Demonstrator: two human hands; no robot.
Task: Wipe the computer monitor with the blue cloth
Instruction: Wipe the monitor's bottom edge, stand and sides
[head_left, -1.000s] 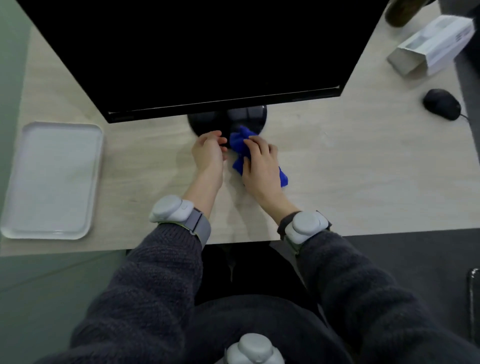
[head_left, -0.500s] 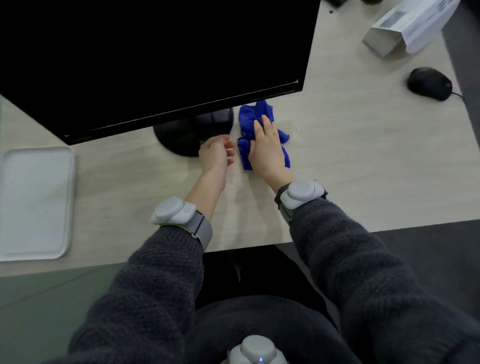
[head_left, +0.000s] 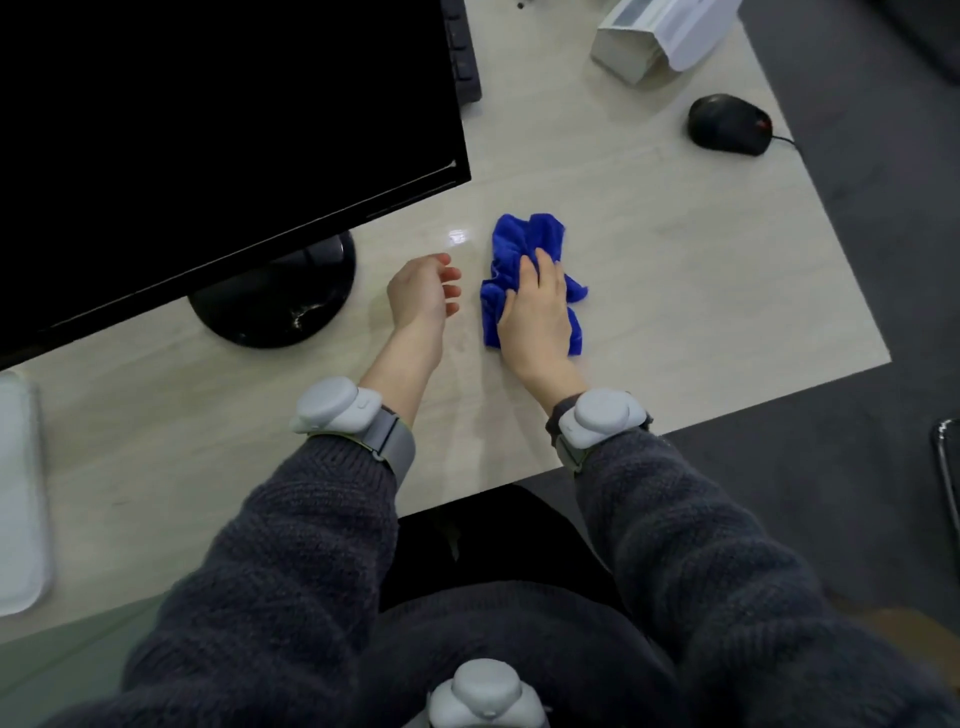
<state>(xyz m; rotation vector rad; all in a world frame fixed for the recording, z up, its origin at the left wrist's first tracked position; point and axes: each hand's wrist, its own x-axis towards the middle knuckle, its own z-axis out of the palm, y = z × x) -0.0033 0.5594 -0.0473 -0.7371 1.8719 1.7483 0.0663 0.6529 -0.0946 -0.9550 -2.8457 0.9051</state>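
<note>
The black computer monitor (head_left: 218, 119) fills the upper left, its screen dark, standing on a round black base (head_left: 275, 301). A crumpled blue cloth (head_left: 524, 241) lies on the pale wooden desk (head_left: 675, 291) to the right of the base. My right hand (head_left: 537, 312) lies on top of the cloth with fingers curled into its folds, gripping it. My left hand (head_left: 421, 293) hovers just left of the cloth, fingers loosely apart and holding nothing. It touches neither the cloth nor the base.
A black mouse (head_left: 727, 124) with a cable sits at the right rear. A white box (head_left: 660, 36) lies at the back right. A dark keyboard (head_left: 465, 52) shows behind the monitor's edge. A white tray (head_left: 21, 493) rests at the far left. The desk's right edge drops to dark floor.
Both hands and the cloth have shifted right, away from the monitor base. My left hand has let go and opened; my right hand's fingers have curled onto the cloth. The view has swung right.
</note>
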